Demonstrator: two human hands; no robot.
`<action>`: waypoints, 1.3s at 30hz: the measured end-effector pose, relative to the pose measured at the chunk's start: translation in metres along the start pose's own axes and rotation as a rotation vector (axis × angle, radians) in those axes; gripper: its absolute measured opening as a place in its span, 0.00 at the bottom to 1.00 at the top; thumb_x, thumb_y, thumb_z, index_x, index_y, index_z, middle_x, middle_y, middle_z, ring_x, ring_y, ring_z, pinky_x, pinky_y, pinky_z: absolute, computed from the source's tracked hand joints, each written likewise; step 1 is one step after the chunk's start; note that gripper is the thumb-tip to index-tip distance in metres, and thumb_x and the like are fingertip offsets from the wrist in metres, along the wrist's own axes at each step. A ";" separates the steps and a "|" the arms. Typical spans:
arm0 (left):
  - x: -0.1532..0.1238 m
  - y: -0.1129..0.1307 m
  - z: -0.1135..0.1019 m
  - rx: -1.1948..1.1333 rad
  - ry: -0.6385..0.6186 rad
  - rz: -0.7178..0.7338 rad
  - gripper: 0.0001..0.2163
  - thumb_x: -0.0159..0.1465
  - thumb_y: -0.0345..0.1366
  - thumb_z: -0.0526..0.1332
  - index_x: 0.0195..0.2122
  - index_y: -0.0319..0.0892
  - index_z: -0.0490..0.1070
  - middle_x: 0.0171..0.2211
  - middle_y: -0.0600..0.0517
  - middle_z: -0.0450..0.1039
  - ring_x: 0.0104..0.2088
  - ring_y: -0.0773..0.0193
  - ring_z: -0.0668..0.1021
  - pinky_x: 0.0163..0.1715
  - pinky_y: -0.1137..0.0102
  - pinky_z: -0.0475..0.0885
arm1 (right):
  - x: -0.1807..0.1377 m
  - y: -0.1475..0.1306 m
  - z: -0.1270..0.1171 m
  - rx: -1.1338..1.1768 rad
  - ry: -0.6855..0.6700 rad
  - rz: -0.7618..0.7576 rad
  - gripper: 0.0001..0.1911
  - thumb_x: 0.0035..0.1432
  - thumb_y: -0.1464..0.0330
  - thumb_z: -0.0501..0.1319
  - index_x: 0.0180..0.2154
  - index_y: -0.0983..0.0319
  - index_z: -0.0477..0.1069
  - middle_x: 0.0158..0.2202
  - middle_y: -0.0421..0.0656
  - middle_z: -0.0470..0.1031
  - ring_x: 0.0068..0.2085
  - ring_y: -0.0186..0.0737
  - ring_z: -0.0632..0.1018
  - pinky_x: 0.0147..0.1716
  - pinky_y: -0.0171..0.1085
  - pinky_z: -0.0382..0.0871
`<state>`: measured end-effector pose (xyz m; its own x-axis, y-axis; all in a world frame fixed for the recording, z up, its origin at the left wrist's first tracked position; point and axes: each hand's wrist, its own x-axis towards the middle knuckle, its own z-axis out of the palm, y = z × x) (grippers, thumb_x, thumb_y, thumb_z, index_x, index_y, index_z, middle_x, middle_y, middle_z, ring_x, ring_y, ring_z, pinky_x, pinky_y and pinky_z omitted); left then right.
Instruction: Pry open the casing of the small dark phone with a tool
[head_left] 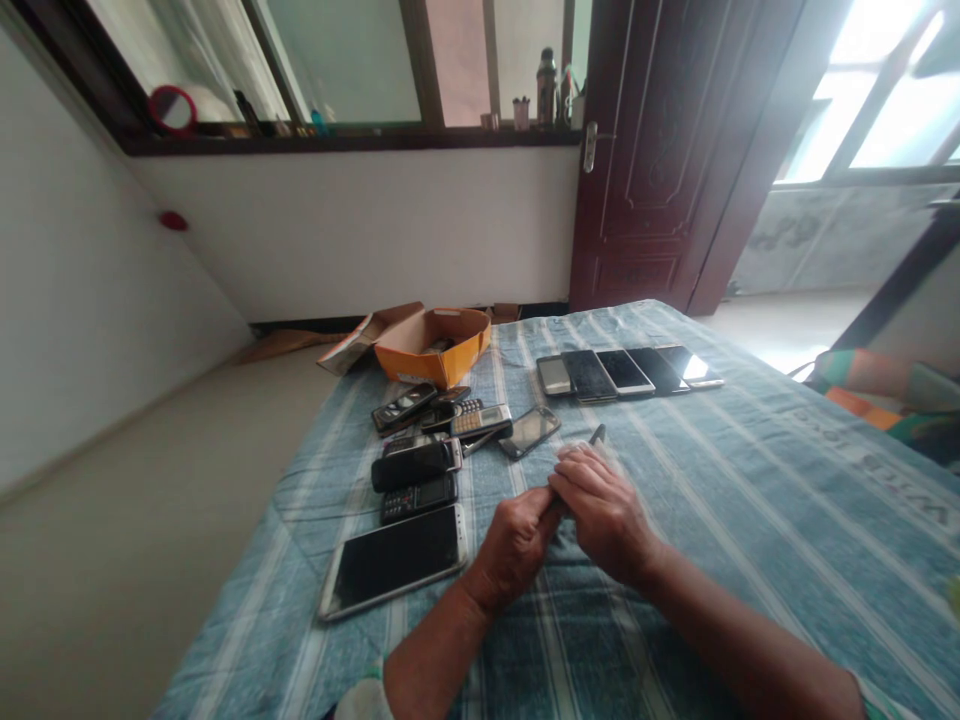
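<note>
Here are both hands, low over the blue-and-white striped tablecloth (720,560), and I'm watching them closely from my end. The left hand (517,545) is curled tight, thumb and fingers pinching the near end of a slim dark object (598,434). The right hand (606,505) folds over it from the other side, a crumpled, pale, translucent sheet (611,460) bunched under the fingers. Only the dark tip pokes out beyond the knuckles, so I can't tell what the object is.

Where could this go wrong? Chiefly the grip, I'd say: if that sheet slides on a smooth surface, the object could shoot forward and knock the black phone with a grey screen (531,432) lying just beyond. Over on the left, the large white-framed phone with a black screen (394,560) lies right beside the left forearm; an elbow swinging out might shove it. Past it, the silver phone with a gold keypad (481,421) sits in an overlapping heap, and a bump there could set things sliding. And if a forearm drags the cloth, even the neat row of flat phones (626,372) at the far side might shift.
</note>
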<state>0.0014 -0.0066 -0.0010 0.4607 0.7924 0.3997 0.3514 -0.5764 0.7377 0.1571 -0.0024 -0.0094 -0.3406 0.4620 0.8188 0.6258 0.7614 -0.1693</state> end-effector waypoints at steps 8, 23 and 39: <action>0.001 0.002 -0.001 0.019 -0.030 0.029 0.13 0.68 0.38 0.50 0.38 0.39 0.72 0.31 0.50 0.75 0.32 0.63 0.76 0.34 0.71 0.72 | 0.000 0.021 -0.005 -0.041 0.004 0.023 0.16 0.61 0.78 0.49 0.36 0.63 0.74 0.36 0.48 0.75 0.48 0.45 0.74 0.53 0.49 0.68; 0.000 0.005 -0.001 0.064 -0.059 0.063 0.13 0.68 0.35 0.51 0.44 0.38 0.74 0.33 0.48 0.76 0.34 0.61 0.78 0.36 0.70 0.72 | -0.014 0.067 -0.007 0.214 0.199 0.645 0.21 0.45 0.77 0.50 0.36 0.62 0.78 0.36 0.43 0.78 0.37 0.40 0.79 0.39 0.38 0.75; -0.001 -0.002 0.001 0.051 -0.036 0.054 0.12 0.69 0.36 0.50 0.39 0.38 0.72 0.31 0.49 0.74 0.31 0.63 0.76 0.33 0.72 0.71 | -0.001 0.017 -0.002 -0.032 0.011 0.020 0.17 0.62 0.78 0.47 0.34 0.63 0.73 0.33 0.47 0.72 0.46 0.44 0.73 0.53 0.50 0.66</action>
<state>0.0016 -0.0065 -0.0031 0.5089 0.7527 0.4176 0.3662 -0.6283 0.6864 0.1691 0.0090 -0.0121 -0.3201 0.4715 0.8217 0.6547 0.7370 -0.1679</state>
